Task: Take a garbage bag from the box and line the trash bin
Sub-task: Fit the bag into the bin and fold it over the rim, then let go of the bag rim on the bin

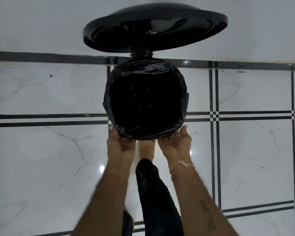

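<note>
A round black trash bin (187,97) stands on the tiled floor against the wall, its lid (153,28) tipped up and open. A black garbage bag (143,68) sits inside it, with its mouth folded out over the rim all around. My left hand (120,144) and my right hand (174,142) are at the near edge of the rim, fingers curled under the folded bag edge. My bare foot (146,149) reaches under the bin's front between the hands. The box is not in view.
White marble-look floor tiles (49,167) with black stripe borders surround the bin. A white wall (41,23) with a dark skirting strip (41,57) runs right behind the bin. My leg in dark trousers (153,193) stretches forward between my arms.
</note>
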Motion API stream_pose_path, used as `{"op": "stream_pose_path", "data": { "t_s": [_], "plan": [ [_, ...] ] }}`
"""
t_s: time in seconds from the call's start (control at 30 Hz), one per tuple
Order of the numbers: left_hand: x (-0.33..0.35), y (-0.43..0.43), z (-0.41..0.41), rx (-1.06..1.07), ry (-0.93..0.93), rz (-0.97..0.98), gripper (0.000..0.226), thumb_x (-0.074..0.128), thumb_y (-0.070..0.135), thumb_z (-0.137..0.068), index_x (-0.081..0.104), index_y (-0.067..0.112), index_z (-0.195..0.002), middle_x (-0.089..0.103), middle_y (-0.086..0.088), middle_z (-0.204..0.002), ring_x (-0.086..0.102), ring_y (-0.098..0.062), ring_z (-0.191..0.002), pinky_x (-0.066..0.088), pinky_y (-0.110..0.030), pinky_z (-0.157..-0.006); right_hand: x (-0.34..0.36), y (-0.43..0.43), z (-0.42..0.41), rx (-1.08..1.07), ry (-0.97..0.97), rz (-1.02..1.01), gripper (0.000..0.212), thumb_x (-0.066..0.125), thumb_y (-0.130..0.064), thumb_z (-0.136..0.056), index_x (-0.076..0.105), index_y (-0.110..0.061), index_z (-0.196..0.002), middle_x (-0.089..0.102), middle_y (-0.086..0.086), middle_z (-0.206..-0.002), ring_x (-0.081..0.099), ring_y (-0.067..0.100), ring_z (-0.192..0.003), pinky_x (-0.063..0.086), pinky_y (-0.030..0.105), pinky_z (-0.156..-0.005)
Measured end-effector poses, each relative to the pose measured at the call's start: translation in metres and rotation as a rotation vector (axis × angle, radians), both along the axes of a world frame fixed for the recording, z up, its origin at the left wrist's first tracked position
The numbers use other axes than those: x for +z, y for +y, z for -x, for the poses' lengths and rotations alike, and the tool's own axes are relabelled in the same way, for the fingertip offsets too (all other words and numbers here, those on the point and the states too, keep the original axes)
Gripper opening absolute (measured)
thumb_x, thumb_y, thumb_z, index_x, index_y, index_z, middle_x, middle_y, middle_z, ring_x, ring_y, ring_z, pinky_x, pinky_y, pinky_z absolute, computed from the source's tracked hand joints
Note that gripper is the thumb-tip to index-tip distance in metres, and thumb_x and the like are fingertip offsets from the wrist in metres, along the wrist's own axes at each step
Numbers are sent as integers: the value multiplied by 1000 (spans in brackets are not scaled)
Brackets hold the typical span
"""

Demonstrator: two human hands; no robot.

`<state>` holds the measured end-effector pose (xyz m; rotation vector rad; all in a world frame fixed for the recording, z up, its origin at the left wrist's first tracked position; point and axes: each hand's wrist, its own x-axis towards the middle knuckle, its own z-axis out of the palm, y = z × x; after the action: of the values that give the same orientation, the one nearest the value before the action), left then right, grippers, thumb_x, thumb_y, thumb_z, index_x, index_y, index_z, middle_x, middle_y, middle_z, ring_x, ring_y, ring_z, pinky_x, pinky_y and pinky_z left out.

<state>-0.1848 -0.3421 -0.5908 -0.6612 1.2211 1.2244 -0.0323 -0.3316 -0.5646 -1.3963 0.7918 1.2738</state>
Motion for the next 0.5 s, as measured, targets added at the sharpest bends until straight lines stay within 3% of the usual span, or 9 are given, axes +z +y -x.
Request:
{"op": "stream_pose_path", "data": {
  "t_s": [0.1, 0.27, 0.37, 0.5],
  "plan": [
    [-6, 5, 5, -58, -26, 3, 41, 54, 24, -107, 57, 9, -145, 64, -13, -141, 63, -30, -129, 61, -38, -92, -4, 12, -12, 51, -18, -9, 29, 59, -37, -105, 70, -11, -105, 72, 9, -120, 65, 28, -125, 53, 46, -106],
    [-13, 4, 12, -106, -35, -26, 36, 49, 22, -109, 60, 10, -141, 70, -10, -131, 70, -26, -116, 63, -37, -81, -8, 15, -26, 160, -75, -5, 26, 60, -30, -105, 71, -6, -106, 74, 12, -106, 71, 30, -106, 56, 46, -104],
    [-6, 7, 13, -141, -3, -14, 31, 45, 18, -108, 65, 10, -132, 76, -7, -112, 76, -21, -97, 64, -32, -75, -9, 11, -22, 186, -110, 14, 32, 55, -34, -108, 70, -6, -113, 75, 11, -102, 72, 26, -101, 61, 37, -93],
    [2, 11, 10, -147, 25, 34, 34, 41, 25, -111, 62, 9, -131, 73, -7, -112, 71, -20, -97, 64, -28, -68, -4, 5, -22, 203, -135, 55, 33, 49, -31, -111, 69, -7, -101, 76, 6, -84, 71, 19, -85, 62, 30, -71]
  ]
}}
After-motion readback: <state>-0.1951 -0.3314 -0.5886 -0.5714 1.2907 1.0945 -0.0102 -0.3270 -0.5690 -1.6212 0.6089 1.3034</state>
